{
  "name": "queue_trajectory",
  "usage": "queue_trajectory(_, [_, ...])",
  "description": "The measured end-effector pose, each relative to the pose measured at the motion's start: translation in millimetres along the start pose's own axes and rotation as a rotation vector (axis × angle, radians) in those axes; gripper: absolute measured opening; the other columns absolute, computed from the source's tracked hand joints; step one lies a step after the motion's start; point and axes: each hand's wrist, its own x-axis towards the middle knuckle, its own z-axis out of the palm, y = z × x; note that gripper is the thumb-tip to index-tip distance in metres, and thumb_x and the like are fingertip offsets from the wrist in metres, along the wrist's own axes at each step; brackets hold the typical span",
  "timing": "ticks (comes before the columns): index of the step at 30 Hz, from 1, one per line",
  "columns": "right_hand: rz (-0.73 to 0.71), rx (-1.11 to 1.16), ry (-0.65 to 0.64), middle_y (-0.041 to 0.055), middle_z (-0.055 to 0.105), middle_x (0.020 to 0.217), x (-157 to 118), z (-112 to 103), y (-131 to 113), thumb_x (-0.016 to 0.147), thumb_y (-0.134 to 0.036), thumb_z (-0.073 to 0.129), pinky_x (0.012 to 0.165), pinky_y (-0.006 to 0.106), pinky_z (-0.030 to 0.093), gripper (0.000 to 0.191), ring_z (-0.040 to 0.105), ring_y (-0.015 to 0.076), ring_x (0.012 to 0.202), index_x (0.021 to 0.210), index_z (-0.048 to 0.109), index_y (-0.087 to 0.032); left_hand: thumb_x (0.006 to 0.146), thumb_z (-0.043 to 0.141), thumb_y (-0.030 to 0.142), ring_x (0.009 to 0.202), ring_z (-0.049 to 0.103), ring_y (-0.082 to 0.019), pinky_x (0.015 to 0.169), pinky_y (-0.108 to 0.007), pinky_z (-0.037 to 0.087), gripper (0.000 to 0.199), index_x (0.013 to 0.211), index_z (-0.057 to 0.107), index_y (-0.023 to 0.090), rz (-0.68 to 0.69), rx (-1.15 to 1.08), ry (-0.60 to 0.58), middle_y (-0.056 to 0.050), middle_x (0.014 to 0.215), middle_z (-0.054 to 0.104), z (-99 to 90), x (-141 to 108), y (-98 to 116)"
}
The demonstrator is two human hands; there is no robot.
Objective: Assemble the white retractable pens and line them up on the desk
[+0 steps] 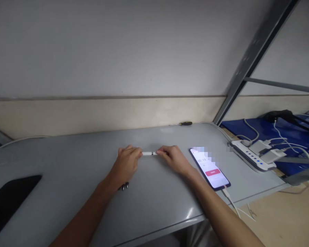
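Note:
A slim white pen (146, 153) with a dark band lies level between my two hands, just over the grey table (154, 199). My left hand (128, 161) is closed around its left part, the fingers wrapped over it. With thumb and fingertips, my right hand (171, 157) pinches the right end, which the fingers mostly hide. Beside my left wrist, several small dark shiny tips (123, 187) show on the table; the wrist covers the rest of them.
Right of my right hand lies a lit phone (209, 168) on a charging cable. Beyond it sits a white power strip (253, 156) with plugs and cables. A screwdriver (186, 123) rests at the back edge by the wall. A black flat object (12, 199) is at far left.

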Motion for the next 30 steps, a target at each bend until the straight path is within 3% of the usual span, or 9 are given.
queue_trajectory(2, [0.077,0.094,-0.029,-0.0008,0.055,0.059,1,-1,0,0.091,-0.04,0.054,0.054,0.024,0.029,0.034,0.043,0.0107,0.055,0.071,0.067,-0.015,0.094,0.033,0.015,0.079,0.052,-0.019,0.074,-0.034,0.032,0.028,0.076,0.055,0.019,0.014,-0.004,0.025,-0.001,0.074,0.063,-1.0,0,2])
queue_trajectory(5, [0.233,0.412,-0.028,-0.0024,0.052,0.059,3,-3,-1,0.083,-0.045,0.064,0.052,0.023,0.031,0.032,0.042,0.0098,0.053,0.076,0.068,-0.015,0.097,0.032,0.026,0.081,0.054,-0.019,0.077,-0.034,0.034,0.029,0.085,0.058,0.02,0.007,-0.072,0.068,-0.002,0.079,0.064,-1.6,1,5])
queue_trajectory(11, [0.365,1.104,0.255,0.0022,0.062,0.08,10,1,3,0.074,-0.047,0.073,0.069,0.023,0.045,0.033,0.056,0.012,0.074,0.082,0.067,-0.015,0.096,0.042,0.037,0.094,0.058,-0.019,0.089,-0.037,0.034,0.024,0.101,0.06,0.022,0.055,-0.117,0.011,-0.001,0.096,0.067,-5.8,-1,11])
queue_trajectory(14, [0.441,1.392,0.27,-0.0048,0.052,0.062,11,1,7,0.078,-0.047,0.071,0.058,0.022,0.044,0.034,0.048,0.0088,0.055,0.096,0.064,-0.019,0.097,0.038,0.036,0.096,0.057,-0.02,0.089,-0.039,0.034,0.027,0.098,0.06,0.022,0.008,-0.067,0.029,-0.003,0.098,0.067,-8.1,-1,11])
queue_trajectory(16, [0.448,1.538,0.212,-0.0091,0.04,0.053,11,-1,9,0.082,-0.047,0.067,0.046,0.019,0.035,0.03,0.035,0.0074,0.044,0.099,0.06,-0.023,0.097,0.036,0.035,0.099,0.055,-0.022,0.088,-0.04,0.035,0.028,0.097,0.061,0.021,-0.052,0.019,0.061,-0.005,0.099,0.066,-7.8,0,8])
queue_trajectory(18, [0.437,1.636,0.15,-0.0095,0.032,0.05,11,-3,11,0.085,-0.05,0.061,0.04,0.017,0.026,0.029,0.026,0.0073,0.041,0.085,0.056,-0.022,0.095,0.038,0.035,0.102,0.053,-0.025,0.087,-0.043,0.036,0.027,0.097,0.061,0.021,-0.128,0.136,0.071,-0.008,0.103,0.064,-6.0,-1,4])
queue_trajectory(22, [0.466,1.665,0.094,-0.0085,0.021,0.045,8,-9,12,0.086,-0.061,0.048,0.035,0.019,0.018,0.053,0.017,0.0073,0.039,0.056,0.033,-0.02,0.092,0.041,0.037,0.109,0.046,-0.033,0.083,-0.05,0.04,0.031,0.109,0.06,0.018,-0.328,0.317,0.057,-0.015,0.116,0.057,-2.1,-3,-4])
queue_trajectory(26, [0.518,1.687,0.147,-0.0079,0.015,0.042,6,-12,12,0.087,-0.051,0.042,0.034,0.021,0.013,0.051,0.011,0.0081,0.039,0.051,0.023,-0.021,0.091,0.039,0.042,0.112,0.043,-0.037,0.079,-0.052,0.044,0.04,0.116,0.056,0.016,-0.457,0.308,0.019,-0.019,0.121,0.051,-3.1,-4,-4])
queue_trajectory(30, [0.502,1.687,0.158,-0.0076,0.016,0.043,5,-13,12,0.087,-0.047,0.04,0.034,0.02,0.015,0.047,0.011,0.0083,0.04,0.051,0.024,-0.021,0.091,0.038,0.041,0.11,0.045,-0.037,0.079,-0.05,0.045,0.038,0.113,0.057,0.017,-0.476,0.274,-0.045,-0.018,0.118,0.053,-6.0,-4,0])
